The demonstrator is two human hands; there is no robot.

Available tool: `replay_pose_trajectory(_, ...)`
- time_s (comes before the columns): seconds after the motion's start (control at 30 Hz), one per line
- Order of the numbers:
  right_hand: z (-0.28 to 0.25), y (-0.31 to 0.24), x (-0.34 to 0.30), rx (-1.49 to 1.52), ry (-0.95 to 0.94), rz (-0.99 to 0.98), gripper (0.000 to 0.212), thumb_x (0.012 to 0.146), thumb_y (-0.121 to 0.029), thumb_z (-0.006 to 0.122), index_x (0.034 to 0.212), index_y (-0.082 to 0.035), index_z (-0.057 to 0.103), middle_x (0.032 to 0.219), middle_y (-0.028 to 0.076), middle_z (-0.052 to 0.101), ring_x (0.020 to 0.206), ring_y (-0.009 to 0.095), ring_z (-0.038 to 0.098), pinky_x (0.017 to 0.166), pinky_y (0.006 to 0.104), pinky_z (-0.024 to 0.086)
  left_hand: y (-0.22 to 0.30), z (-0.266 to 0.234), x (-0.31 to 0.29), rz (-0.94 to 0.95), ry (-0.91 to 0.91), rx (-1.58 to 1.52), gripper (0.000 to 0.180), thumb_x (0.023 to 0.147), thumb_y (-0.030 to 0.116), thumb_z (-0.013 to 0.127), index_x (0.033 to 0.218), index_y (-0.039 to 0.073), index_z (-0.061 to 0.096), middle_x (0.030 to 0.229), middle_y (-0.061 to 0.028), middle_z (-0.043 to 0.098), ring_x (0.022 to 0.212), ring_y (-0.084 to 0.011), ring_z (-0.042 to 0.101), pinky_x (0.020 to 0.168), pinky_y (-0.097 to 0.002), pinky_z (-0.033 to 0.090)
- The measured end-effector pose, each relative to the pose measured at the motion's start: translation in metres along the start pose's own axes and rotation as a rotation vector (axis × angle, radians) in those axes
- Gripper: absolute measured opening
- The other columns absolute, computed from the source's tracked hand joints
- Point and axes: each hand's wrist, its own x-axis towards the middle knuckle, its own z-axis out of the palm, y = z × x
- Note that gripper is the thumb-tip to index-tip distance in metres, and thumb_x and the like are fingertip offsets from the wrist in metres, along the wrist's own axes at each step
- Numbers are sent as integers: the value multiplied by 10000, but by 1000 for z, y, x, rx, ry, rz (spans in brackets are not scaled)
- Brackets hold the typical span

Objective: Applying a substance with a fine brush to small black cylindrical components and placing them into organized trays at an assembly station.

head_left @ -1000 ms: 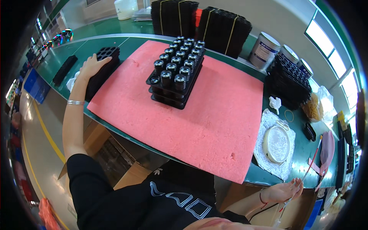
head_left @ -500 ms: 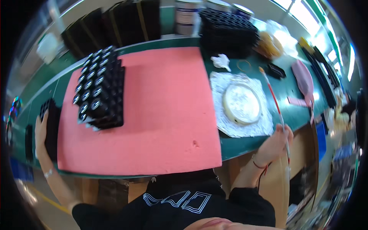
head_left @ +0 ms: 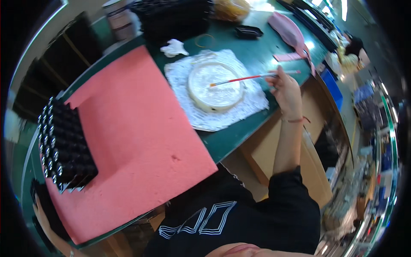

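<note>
My right hand (head_left: 286, 92) is closed around the handle of a thin paintbrush (head_left: 244, 79) with a red and pale shaft. The brush points left, its tan bristles over a round shallow dish (head_left: 201, 99) with whitish shiny contents; I cannot tell if they touch. The dish stands on crumpled white sheeting (head_left: 252, 105). At the lower left, my left hand (head_left: 41, 215) lies with fingers stretched along a black block-shaped holder (head_left: 53, 207) beside the pink mat. On the mat (head_left: 132, 141) stands a black block of cylinders with shiny round ends (head_left: 68, 145).
At the back stand a black rack (head_left: 171, 19) and a pale can (head_left: 120, 21). Crumpled white tissue (head_left: 174, 48), a rubber band (head_left: 204, 40), a small black tray (head_left: 249, 32) and a pink pouch-like item (head_left: 287, 29) lie on the green table. A cardboard box (head_left: 265, 152) stands below the right edge.
The view has turned to the right. My right hand has swung the brush from beside the dish to over it. My left hand stays at the black holder.
</note>
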Motion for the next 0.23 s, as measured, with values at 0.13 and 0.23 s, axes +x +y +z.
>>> replay_pose_trajectory(0.13, 3, 4, 12, -763, 256, -232, 539, 798, -505, 526, 610, -3, 578, 512, 30, 545, 447, 66, 473, 424, 206, 347, 7, 4, 23, -23, 43, -60, 445, 929, 317, 264, 1323, 111, 276, 1350, -184, 260, 1231, -310, 267, 1031, -349, 167)
replay_pose_trajectory(0.23, -13, -1, -10, -847, 377, -239, 523, 818, -473, 518, 589, -6, 571, 492, 15, 514, 435, 61, 454, 421, 207, 331, 85, -22, 17, -77, 93, -222, 484, 908, 350, 329, 1277, 38, 324, 1301, -216, 320, 1165, -327, 342, 985, -349, 241)
